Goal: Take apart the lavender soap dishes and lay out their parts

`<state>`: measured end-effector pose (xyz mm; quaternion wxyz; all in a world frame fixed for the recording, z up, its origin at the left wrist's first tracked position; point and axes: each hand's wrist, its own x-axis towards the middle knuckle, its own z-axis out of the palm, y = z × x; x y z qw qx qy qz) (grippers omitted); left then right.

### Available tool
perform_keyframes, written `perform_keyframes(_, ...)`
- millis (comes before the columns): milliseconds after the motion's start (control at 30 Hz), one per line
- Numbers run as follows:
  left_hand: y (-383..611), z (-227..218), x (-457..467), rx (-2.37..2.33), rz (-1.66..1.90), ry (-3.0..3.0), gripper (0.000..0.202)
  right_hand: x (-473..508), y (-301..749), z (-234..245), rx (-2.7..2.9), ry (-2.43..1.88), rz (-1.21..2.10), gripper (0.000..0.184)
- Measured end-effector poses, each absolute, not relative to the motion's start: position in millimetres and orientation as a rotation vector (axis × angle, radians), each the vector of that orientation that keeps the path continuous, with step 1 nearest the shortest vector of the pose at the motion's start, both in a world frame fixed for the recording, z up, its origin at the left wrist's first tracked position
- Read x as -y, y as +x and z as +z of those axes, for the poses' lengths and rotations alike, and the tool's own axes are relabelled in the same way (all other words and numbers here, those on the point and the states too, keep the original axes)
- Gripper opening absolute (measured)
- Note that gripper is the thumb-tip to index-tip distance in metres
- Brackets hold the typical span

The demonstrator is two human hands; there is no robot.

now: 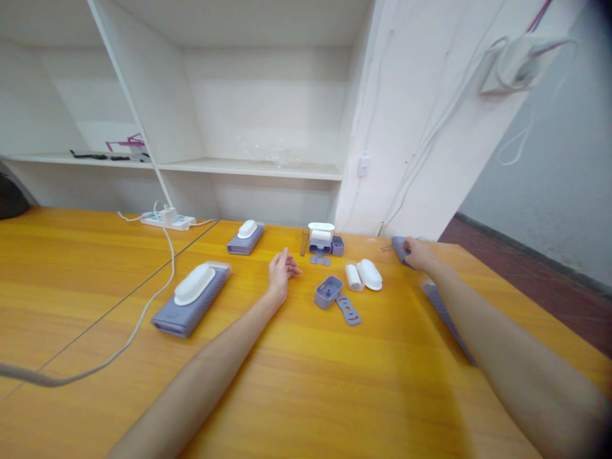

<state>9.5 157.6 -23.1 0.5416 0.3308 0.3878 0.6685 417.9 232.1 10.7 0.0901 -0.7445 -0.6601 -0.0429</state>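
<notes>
My left hand (281,271) rests on the orange table (335,382), fingers loosely apart and holding nothing. It lies left of a small lilac tray (327,292) and a flat lilac slotted strip (349,310). My right hand (419,253) is far out on the right, fingers curled on a lilac plastic piece (398,246). Between the hands lie two white oval caps (364,275) and a small stack of lilac and white parts (321,241). Under my right forearm lies a long lilac panel (442,310).
Two assembled lilac units with white tops lie at left (191,299) and farther back (245,238). A white power strip (167,220) and its cable (143,319) cross the left side. White shelving (248,167) stands behind. The table's right edge runs near my right arm.
</notes>
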Motion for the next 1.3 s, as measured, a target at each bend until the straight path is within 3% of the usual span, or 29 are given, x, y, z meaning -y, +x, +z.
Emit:
perform_keyframes(400,9,-24,-159,-0.916,1.579,0.788,0.044,-237,430,24,1.945,-2.119,0.009,0.025)
perform_keyframes(600,9,-24,-158,-0.915,1.570,0.792,0.044,-235,426,20,1.869,-2.130,0.012,0.036)
perform_keyframes(767,9,-23,-158,-0.913,1.565,0.800,0.042,-232,420,12,1.878,-2.166,0.029,0.024)
perform_keyframes(1067,10,-23,-158,-0.922,1.563,0.805,0.041,-228,421,9,1.913,-2.227,-0.028,0.037)
perform_keyframes(1300,10,-22,-157,-0.923,1.569,0.798,0.041,-225,419,14,1.926,-2.251,-0.030,0.037)
